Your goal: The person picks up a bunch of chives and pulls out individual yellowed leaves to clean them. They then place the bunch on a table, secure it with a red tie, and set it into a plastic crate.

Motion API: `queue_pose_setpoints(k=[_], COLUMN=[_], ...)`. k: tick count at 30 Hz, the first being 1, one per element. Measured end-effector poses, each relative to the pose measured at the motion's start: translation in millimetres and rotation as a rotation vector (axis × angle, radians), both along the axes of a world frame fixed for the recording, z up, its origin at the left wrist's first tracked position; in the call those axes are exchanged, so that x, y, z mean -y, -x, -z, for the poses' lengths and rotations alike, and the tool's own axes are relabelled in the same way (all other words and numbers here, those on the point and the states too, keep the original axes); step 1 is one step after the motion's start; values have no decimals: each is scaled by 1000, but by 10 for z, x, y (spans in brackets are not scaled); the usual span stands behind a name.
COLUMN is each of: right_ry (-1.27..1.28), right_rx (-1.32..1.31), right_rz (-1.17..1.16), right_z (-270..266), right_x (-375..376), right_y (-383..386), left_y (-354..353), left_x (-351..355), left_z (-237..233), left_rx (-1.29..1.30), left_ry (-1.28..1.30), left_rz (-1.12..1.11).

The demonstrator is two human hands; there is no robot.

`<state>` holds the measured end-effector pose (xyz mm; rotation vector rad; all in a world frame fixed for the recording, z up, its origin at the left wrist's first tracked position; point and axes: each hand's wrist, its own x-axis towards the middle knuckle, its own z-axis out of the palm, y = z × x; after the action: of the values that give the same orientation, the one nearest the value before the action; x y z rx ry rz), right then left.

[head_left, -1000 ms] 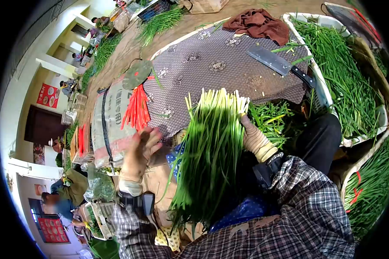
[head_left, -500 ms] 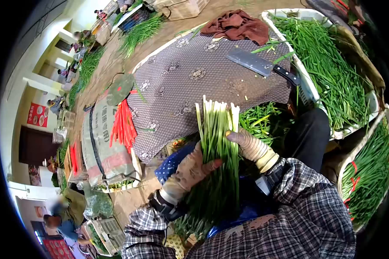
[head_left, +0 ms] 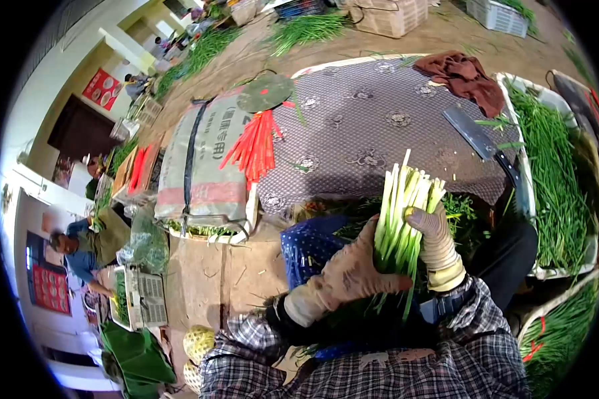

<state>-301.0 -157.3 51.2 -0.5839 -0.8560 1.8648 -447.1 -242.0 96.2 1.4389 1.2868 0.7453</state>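
Observation:
A bunch of garlic chives [head_left: 406,213] is upright between my gloved hands, pale stem ends at the top. My left hand [head_left: 353,272] wraps it from the left, thumb across the front. On the right side of the stems, my right hand [head_left: 437,243] grips with its thumb near the pale ends. The lower leaves are in dark shadow in front of my lap. Beyond the bunch, a cleaver [head_left: 470,133] lies on the patterned cloth [head_left: 353,139]. Red strips [head_left: 253,149] hang at the cloth's left edge beside a round green disc [head_left: 265,93].
On the right stands a white crate [head_left: 524,166] of loose chives, with tied bunches [head_left: 569,332] nearer me. A brown rag [head_left: 462,76] lies at the cloth's far edge. A grey sack [head_left: 203,159] is at left. Another person [head_left: 80,249] is by a crate [head_left: 146,299] further left.
My view has turned left, so the table and crates appear further right. The bunch remains in both hands, its stem ends now more uneven and leaning right.

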Motion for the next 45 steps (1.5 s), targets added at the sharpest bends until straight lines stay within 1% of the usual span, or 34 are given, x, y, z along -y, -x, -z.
queue_pose_setpoints(k=[2,3,5,6,7,8,9,11,12,13,14,15,16,17,18,19,20,22,23,24,26,27,28,30,32,34,35,36,37,38,39,40,44,45], right_ry=[-46,-13,2,14,-16,86,72,-12,46,-32,-113,-107,-247,-197,-145,-255,54,138,194,250,367,347,276,275,285,-580,-758,59,-7,50,112,97,237,264], right_rx=[18,-23,-2,-14,-1,-13,64,189,150,201,250,102,171,-12,-195,-3,-33,141,175,208,268,365,312,452,405,751,953,603,549,534,528,610,689,672], right_rz=[5,35,12,-13,-30,-73,-111,-178,-242,-265,-280,-451,-601,-705,-810,-751,-652,-595,-620,-645,-567,-546,-485,-499,-473,-503,-644,-396,-378,-408,-326,-259,-223,-207], right_z=[20,-98,-41,-54,-100,-302,-300,-287,-371,-379,-374,-401,-418,-316,-276,-293,-92,119,225,233,201,160,197,366,467,476,578,110,121,217,133,124,362,378], right_x=[-2,62,68,83,72,120,100,45,61,50,10,-54,-179,-313,-417,-508,-670,-1107,-1262,-1337,-1370,-1396,-1398,-1581,-1594,-1555,-1659,-1172,-1078,-1081,-997,-953,-948,-949], right_y=[85,154,296,381,451,499,559,717,762,883,969,1002,1020,1142,1277,1263,1440,1792,1968,2130,2479,2611,2736,3036,2992,2617,2546,2185,1898,1597,1331,1086,518,480], left_y=[-11,-11,-17,-19,-24,-22,-5,162,217,286,388,488,590,689,826,877,896,1093,1197,1208,1354,1361,1375,1419,1561,1657,1700,1743,1824,1914,2000,2081,2351,2395], left_x=[158,204,249,271,300,307,290,251,245,293,312,342,379,428,457,567,597,675,735,770,817,819,833,853,870,850,834,837,816,777,734,665,-3,-295], left_z=[-3,37,159,228,300,348,372,566,627,661,537,414,290,153,229,223,72,207,240,281,461,430,392,338,375,230,183,49,-26,-106,-224,-366,-1037,-1217], left_rx=[-232,-231,-188,-187,-86,19,45,126,206,412,544,609,671,750,831,949,1068,1184,1100,1299,1424,1457,1457,1400,1431,1290,1273,1296,1256,1215,1137,1060,415,19], left_ry=[-188,-189,-378,-381,-270,-161,-129,-116,-99,-23,9,73,142,206,201,229,256,199,178,203,119,142,148,157,136,132,106,163,136,112,98,85,1,16], left_rz=[-77,-90,-177,-181,-260,-339,-401,-400,-390,-425,-410,-451,-494,-563,-542,-608,-669,-677,-699,-727,-596,-651,-656,-811,-733,-809,-828,-864,-828,-789,-787,-779,-534,-477])
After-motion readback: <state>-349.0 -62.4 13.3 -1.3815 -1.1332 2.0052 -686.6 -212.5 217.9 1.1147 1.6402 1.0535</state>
